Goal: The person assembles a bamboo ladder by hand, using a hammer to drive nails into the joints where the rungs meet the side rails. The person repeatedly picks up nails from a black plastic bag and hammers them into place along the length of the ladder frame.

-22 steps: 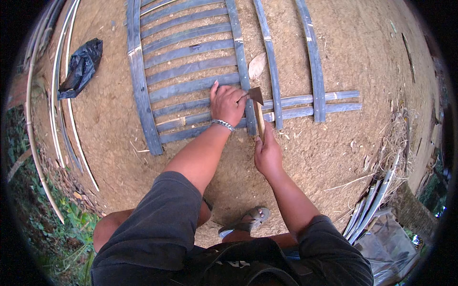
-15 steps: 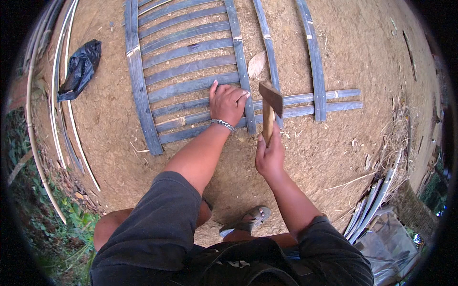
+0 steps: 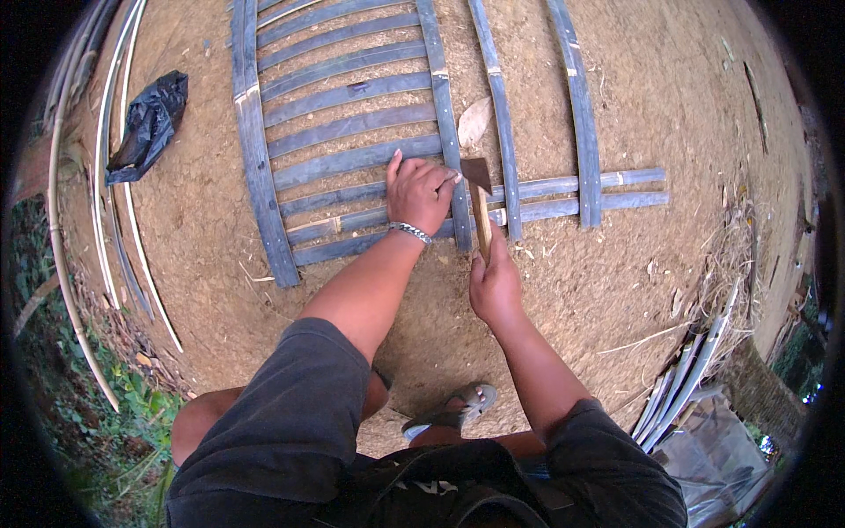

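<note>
A lattice of grey-blue split-bamboo slats lies on the ground, with several crosswise slats under longer upright strips. My left hand, a chain bracelet at its wrist, rests over the lower slats. Its thumb and index finger are pinched together at the middle upright strip; whatever small thing they hold is too small to make out. My right hand is closed round the wooden handle of a hatchet. The hatchet's dark metal head is right beside my left fingertips, close to that strip.
Two more upright strips, one at the right, cross the long lower slats. A dry leaf lies between strips. At left are a black plastic bag and long poles; at lower right, a bundle of split bamboo.
The hatchet has swung down and to the left, its head now next to my left fingertips. My left hand stays in place, still pinching at the strip.
</note>
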